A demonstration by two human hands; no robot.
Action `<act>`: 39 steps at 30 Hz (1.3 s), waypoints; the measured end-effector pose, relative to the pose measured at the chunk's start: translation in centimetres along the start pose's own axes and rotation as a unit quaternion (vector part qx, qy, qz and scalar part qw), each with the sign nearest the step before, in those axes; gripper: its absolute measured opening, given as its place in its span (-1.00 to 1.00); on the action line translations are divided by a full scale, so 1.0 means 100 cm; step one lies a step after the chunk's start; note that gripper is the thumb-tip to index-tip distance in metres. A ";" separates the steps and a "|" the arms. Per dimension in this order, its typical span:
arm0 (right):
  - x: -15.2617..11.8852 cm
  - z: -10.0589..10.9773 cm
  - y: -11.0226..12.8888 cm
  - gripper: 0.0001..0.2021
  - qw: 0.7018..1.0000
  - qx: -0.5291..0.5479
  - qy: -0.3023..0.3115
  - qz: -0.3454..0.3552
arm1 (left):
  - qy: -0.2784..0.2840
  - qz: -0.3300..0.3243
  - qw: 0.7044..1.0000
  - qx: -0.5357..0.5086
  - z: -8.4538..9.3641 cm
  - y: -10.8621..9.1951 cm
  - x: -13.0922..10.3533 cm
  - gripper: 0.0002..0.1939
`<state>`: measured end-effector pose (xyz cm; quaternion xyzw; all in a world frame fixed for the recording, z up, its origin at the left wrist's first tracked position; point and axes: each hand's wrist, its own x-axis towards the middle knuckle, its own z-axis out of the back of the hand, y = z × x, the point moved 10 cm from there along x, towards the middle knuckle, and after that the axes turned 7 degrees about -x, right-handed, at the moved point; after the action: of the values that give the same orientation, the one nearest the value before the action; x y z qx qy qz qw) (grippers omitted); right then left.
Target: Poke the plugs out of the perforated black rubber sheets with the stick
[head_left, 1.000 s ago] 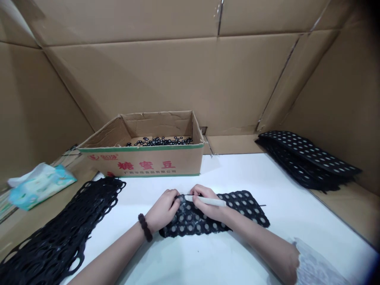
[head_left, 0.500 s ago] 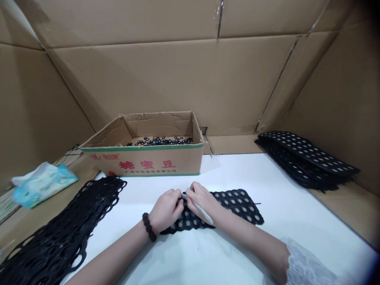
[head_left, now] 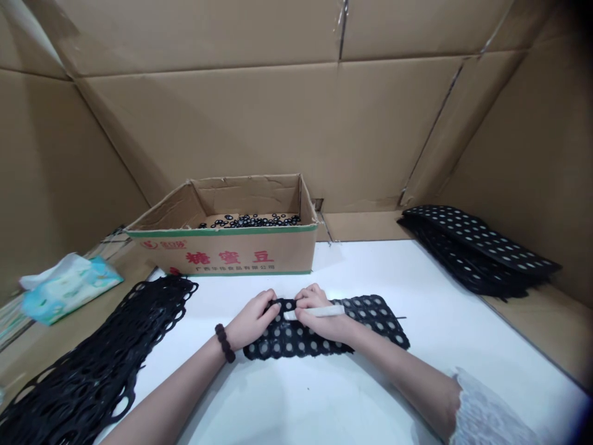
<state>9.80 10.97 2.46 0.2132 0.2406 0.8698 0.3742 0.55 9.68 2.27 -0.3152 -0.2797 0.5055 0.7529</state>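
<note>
A black rubbery sheet with rows of round holes (head_left: 370,315) lies on the white table. My left hand (head_left: 252,318) grips its upper left part, thumb on top. Between the fingers of my right hand (head_left: 317,309) is a white pen-like tool (head_left: 331,310); its tip points left over the sheet's upper rows. That hand and forearm cover part of the sheet. A thin dark strip (head_left: 401,317) pokes out at the sheet's right end.
Behind stands an open cardboard box (head_left: 222,253) holding many small black rings (head_left: 259,220). Black ring netting (head_left: 92,352) lies at left, near a tissue pack (head_left: 71,289). Stacked dotted black sheets (head_left: 482,247) rest at right. Cardboard walls (head_left: 259,123) surround the table.
My hands have moved slightly apart. The white tool has swung from a slant toward me to nearly level, and more of the sheet's left part shows.
</note>
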 end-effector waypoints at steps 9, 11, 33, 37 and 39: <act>-0.007 -0.003 0.017 -0.74 0.993 -0.098 -0.020 0.056 | 0.064 -0.042 0.992 0.097 -0.004 -0.006 -0.004 -0.94; -0.008 -0.004 0.020 -0.75 0.991 -0.119 -0.025 0.056 | 0.064 -0.043 0.992 0.096 -0.007 -0.007 -0.005 -0.94; -0.002 0.007 -0.017 -0.67 0.994 0.105 -0.003 0.006 | 0.035 -0.053 0.993 0.096 0.002 -0.007 -0.002 -0.90; -0.002 0.004 -0.014 -0.68 0.995 0.094 -0.015 0.015 | 0.022 -0.040 0.994 0.099 0.002 -0.006 0.000 -0.75; -0.003 0.004 -0.010 -0.68 0.997 0.073 -0.023 0.021 | 0.030 -0.033 0.994 0.095 -0.001 -0.005 0.000 -0.75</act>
<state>10.79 11.52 2.16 0.2648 0.2904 0.8524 0.3450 0.91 9.49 2.60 -0.2478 -0.2181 0.4950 0.8038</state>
